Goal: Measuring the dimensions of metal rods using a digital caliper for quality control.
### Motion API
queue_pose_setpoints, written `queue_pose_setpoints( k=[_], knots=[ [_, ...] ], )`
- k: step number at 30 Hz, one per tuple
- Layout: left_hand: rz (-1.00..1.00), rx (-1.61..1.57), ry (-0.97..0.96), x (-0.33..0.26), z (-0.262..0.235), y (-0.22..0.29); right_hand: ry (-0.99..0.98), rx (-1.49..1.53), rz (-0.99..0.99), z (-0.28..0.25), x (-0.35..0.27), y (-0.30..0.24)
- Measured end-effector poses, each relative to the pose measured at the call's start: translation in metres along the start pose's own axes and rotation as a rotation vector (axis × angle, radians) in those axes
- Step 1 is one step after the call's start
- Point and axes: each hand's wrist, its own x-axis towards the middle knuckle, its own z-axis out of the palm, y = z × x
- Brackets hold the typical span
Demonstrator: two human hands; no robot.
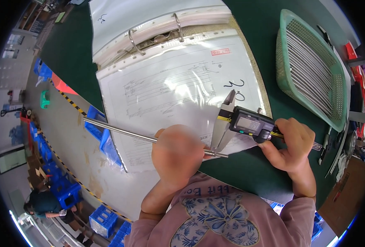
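My left hand (176, 158) is wrapped round a thin metal rod (120, 131), which slants from upper left to lower right; the hand looks partly blurred. A short end of the rod sticks out to the right of my fist. My right hand (290, 146) grips a digital caliper (250, 124) by its beam, thumb near the lower side of the display housing. The caliper's long jaws point down to the rod's right end and meet it there; whether they press on it, I cannot tell. Beneath both lies an open ring binder (149, 103) with a drawing in a clear sleeve.
A green plastic basket (280, 61) holding many metal rods (310, 72) stands on the dark green table (256, 24) at right. Past it lie tools and a red object (350, 51). Blue crates (95, 123) stand on the floor at left; a person (44, 203) is farther off.
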Motion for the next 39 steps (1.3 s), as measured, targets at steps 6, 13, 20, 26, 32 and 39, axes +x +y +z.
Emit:
queue_pose_setpoints(
  k=[6, 13, 20, 26, 32, 39],
  knots=[
    [-0.007, 0.018, 0.023, -0.001, -0.001, 0.001, 0.008, 0.022, 0.012, 0.001, 0.000, -0.001],
    [-0.011, 0.012, 0.026, -0.001, -0.001, 0.002, -0.010, 0.008, 0.000, 0.000, 0.001, -0.001],
    [-0.016, -0.034, -0.002, -0.002, -0.002, 0.004, -0.069, 0.061, 0.025, 0.002, -0.001, -0.005],
    [-0.004, -0.038, -0.046, -0.002, -0.004, 0.003, -0.091, 0.105, 0.043, 0.002, -0.002, -0.004],
    [0.008, -0.054, -0.035, 0.001, 0.004, 0.003, -0.062, 0.112, 0.001, -0.003, -0.001, 0.004],
    [0.001, -0.104, -0.056, 0.004, -0.003, 0.000, -0.097, 0.111, 0.101, 0.000, 0.001, 0.006]
  ],
)
